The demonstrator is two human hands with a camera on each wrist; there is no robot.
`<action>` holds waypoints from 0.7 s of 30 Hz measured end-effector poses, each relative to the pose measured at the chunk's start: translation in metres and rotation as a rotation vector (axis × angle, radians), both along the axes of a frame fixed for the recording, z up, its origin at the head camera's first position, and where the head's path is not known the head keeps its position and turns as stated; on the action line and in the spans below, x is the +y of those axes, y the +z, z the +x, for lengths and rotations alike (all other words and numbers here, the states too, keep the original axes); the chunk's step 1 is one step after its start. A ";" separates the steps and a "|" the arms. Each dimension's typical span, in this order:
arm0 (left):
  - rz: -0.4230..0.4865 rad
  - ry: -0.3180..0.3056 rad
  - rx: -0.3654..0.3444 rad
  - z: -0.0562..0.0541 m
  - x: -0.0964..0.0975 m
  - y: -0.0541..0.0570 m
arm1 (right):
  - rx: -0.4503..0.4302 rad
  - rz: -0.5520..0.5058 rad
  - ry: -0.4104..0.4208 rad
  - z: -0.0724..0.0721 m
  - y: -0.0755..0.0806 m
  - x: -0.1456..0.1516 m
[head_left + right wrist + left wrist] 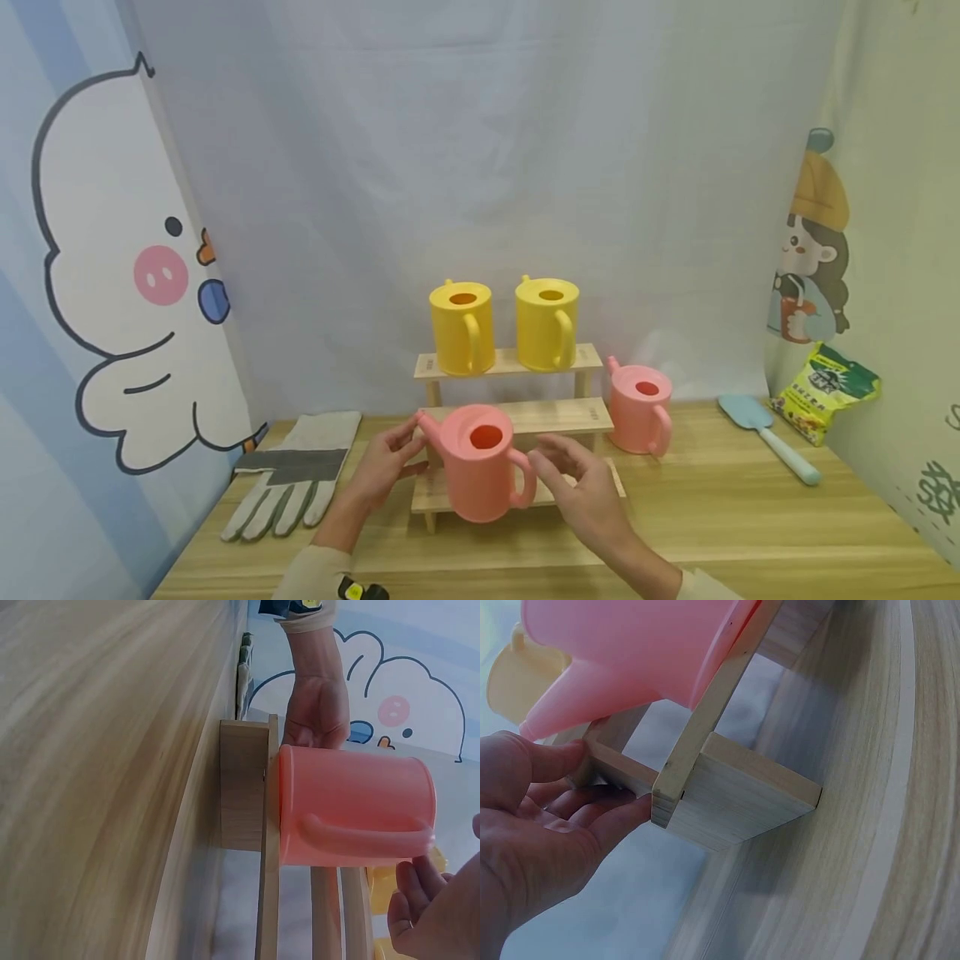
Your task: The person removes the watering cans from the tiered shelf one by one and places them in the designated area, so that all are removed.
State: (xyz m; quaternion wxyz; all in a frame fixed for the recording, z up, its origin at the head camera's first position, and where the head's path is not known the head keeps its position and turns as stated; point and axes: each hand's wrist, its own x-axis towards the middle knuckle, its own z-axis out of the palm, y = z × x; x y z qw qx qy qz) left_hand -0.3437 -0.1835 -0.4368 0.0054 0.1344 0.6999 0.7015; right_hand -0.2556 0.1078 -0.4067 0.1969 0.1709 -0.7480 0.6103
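A pink watering can (480, 475) stands upright on the lowest step of a three-tier wooden stand (567, 413), its spout to the left and handle to the right. My left hand (386, 465) is beside the spout, with fingertips right at its tip and the fingers loosely bent. In the left wrist view, those fingers (592, 806) overlap the stand's end. My right hand (588, 492) is at the handle (367, 838), its fingers relaxed and not wrapped round it. Two yellow watering cans (462, 329) stand on the top step.
Another pink watering can (639, 410) stands on the table to the right of the stand. Farther right lie a pale blue trowel (771, 437) and a green-yellow packet (823, 390) against the wall. A pair of grey-white work gloves (300, 467) lies on the left.
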 end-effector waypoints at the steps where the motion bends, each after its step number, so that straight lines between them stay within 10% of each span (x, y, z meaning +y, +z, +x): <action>1: 0.000 0.000 0.000 0.000 0.000 0.000 | -0.004 -0.009 0.012 0.000 0.000 -0.001; 21: 0.000 0.000 0.003 0.002 0.000 0.001 | -0.152 -0.135 0.119 -0.007 -0.010 -0.020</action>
